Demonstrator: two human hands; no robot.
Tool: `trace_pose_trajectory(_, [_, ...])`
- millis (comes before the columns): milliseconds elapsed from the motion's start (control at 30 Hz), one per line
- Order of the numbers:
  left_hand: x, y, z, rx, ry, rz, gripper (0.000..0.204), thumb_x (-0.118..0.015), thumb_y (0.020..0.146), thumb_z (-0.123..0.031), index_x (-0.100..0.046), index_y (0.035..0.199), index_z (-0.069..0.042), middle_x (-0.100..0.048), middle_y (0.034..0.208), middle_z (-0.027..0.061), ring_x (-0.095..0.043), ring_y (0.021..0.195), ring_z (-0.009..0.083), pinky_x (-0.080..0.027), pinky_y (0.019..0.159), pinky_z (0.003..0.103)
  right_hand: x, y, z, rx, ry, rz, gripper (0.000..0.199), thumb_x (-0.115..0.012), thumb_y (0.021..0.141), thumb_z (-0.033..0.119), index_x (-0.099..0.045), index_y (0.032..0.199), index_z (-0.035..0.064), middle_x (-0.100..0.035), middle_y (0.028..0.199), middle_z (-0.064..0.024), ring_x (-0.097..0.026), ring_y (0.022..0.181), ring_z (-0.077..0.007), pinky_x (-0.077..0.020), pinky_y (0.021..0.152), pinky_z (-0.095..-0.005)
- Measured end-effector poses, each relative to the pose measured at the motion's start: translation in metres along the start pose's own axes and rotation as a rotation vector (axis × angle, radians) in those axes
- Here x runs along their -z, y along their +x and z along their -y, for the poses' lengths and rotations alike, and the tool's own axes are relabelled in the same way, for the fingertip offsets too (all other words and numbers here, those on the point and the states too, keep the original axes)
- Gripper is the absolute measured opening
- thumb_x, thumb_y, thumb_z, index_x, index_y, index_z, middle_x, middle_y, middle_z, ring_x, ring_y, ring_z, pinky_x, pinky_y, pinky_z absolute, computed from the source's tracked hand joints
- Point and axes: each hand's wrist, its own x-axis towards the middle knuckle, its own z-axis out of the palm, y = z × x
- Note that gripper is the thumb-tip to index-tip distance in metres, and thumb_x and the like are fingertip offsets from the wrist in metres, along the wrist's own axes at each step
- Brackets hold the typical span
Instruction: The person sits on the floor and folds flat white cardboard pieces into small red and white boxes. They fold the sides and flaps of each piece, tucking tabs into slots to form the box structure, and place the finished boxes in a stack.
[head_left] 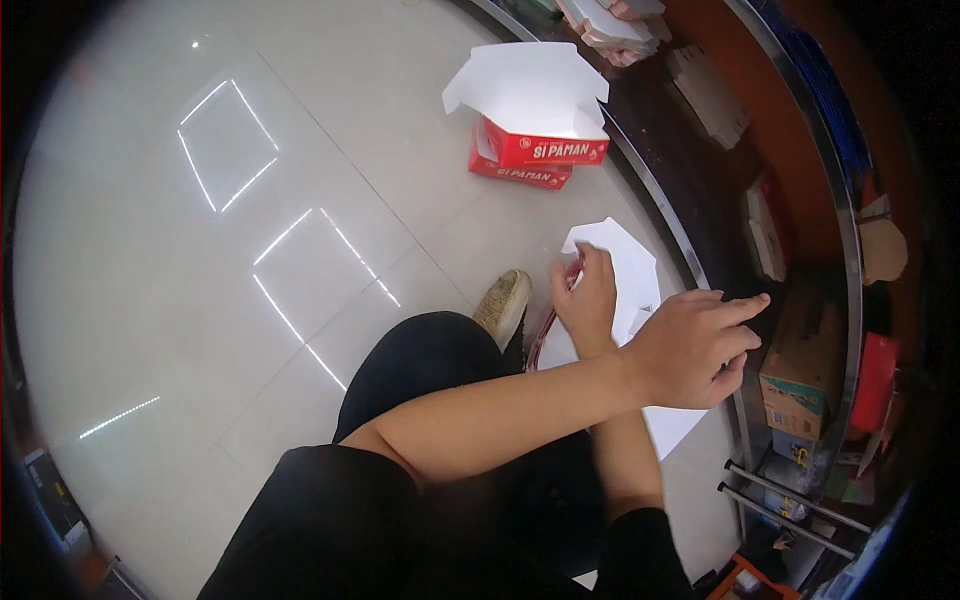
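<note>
My forearms cross, the left lying over the right. My left hand (698, 345) reaches to the right, above the white carton, with the index finger stretched out and the other fingers loosely bent; nothing is in it. Beneath it, my right hand (588, 298) pinches the red edge of a part-folded cardboard box (630, 265). That box shows its white inside and lies low, beside my shoe. My left forearm and hand hide part of it.
Two red boxes (550, 152) stand stacked on the pale tiled floor (330, 180), the upper one with its white lid raised. A metal-edged shelf unit (655, 200) runs along the right, holding flat cartons (710, 95) and a brown cardboard box (800, 370). My shoe (502, 308) is near the carton.
</note>
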Motion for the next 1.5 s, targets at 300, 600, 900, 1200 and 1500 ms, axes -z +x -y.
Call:
trace_pose_trajectory(300, [0.006, 0.003, 0.014, 0.345, 0.134, 0.068, 0.022, -0.066, 0.080, -0.017, -0.072, 0.095, -0.003, -0.067, 0.123, 0.0223, -0.070, 0.094, 0.0365, -0.056, 0.083, 0.045, 0.001, -0.099, -0.113, -0.545, 0.413, 0.270, 0.045, -0.069, 0.094, 0.022, -0.058, 0.129, -0.0029, -0.067, 0.118, -0.0152, -0.066, 0.101, -0.0263, -0.0523, 0.086, -0.0362])
trace_pose_trajectory(600, [0.011, -0.011, 0.024, 0.685, 0.497, 0.680, 0.038, -0.067, 0.086, -0.040, -0.075, 0.102, -0.007, -0.072, 0.101, 0.0216, -0.070, 0.096, 0.0355, -0.055, 0.084, 0.045, 0.126, -0.115, -0.075, -0.744, 0.631, -0.155, 0.037, -0.067, 0.099, 0.029, -0.069, 0.106, -0.0073, -0.071, 0.087, -0.0066, -0.063, 0.075, -0.0105, -0.0477, 0.067, -0.0239])
trace_pose_trajectory(900, [-0.023, -0.035, -0.011, 0.736, -0.106, 0.701, 0.043, -0.069, 0.095, -0.036, -0.071, 0.116, 0.001, -0.074, 0.098, 0.0185, -0.071, 0.088, 0.0214, -0.053, 0.083, 0.033, 0.190, -0.159, -0.026, -0.434, 1.366, -0.278, 0.028, -0.065, 0.098, 0.009, -0.064, 0.121, -0.0066, -0.070, 0.119, -0.0150, -0.067, 0.105, -0.0197, -0.0508, 0.094, -0.0317])
trace_pose_trajectory(1200, [-0.044, -0.033, -0.024, 0.885, -0.191, 0.463, 0.025, -0.068, 0.098, -0.021, -0.075, 0.103, 0.003, -0.075, 0.079, 0.0109, -0.062, 0.071, 0.0068, -0.052, 0.067, 0.026, 0.214, -0.166, -0.054, -0.417, 1.338, -0.041, 0.026, -0.069, 0.092, 0.001, -0.069, 0.117, -0.0048, -0.072, 0.114, -0.0122, -0.067, 0.100, -0.0181, -0.0497, 0.094, -0.0321])
trace_pose_trajectory(1500, [-0.048, -0.044, -0.028, 0.633, 0.220, 0.559, 0.019, -0.070, 0.095, -0.019, -0.077, 0.095, -0.001, -0.073, 0.072, 0.0128, -0.068, 0.061, 0.0178, -0.052, 0.060, 0.030, 0.232, -0.173, -0.073, -0.500, 1.001, -0.382, 0.039, -0.077, 0.089, 0.018, -0.066, 0.120, -0.0022, -0.073, 0.094, -0.0097, -0.067, 0.084, -0.0147, -0.0527, 0.079, -0.0301])
